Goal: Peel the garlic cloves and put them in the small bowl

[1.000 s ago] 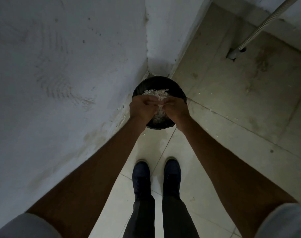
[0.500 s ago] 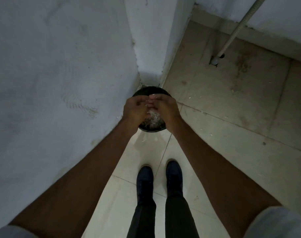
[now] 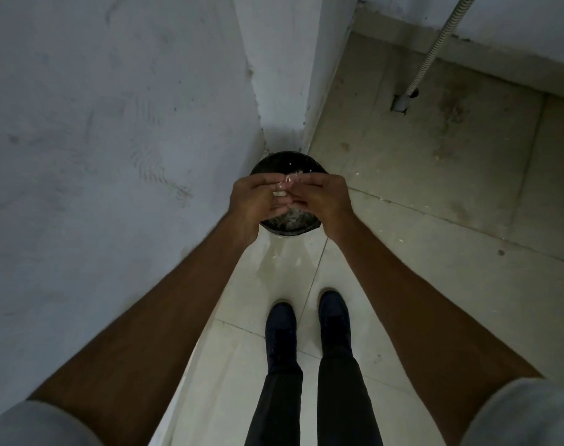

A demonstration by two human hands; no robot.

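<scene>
A round black bin (image 3: 287,158) stands on the floor in the wall corner, with pale garlic skins (image 3: 290,217) lying in its bottom. My left hand (image 3: 251,201) and my right hand (image 3: 327,201) meet directly above it, fingertips touching. Between the fingertips sits a scrap of pale garlic skin (image 3: 289,179), pinched by both hands, and a second pale bit (image 3: 279,194) shows just below it. Whether that bit is a clove or skin I cannot tell. No small bowl is in view.
A grey plastered wall (image 3: 113,156) fills the left side and a pillar corner (image 3: 274,91) rises behind the bin. Tiled floor (image 3: 435,188) spreads right, with a ribbed hose (image 3: 435,49) entering a floor hole. My dark shoes (image 3: 306,320) stand below the bin.
My hands have stayed together over the bin while the fingers stretched out from a curled clasp. The view shifted so the bin looks smaller and more covered by the hands.
</scene>
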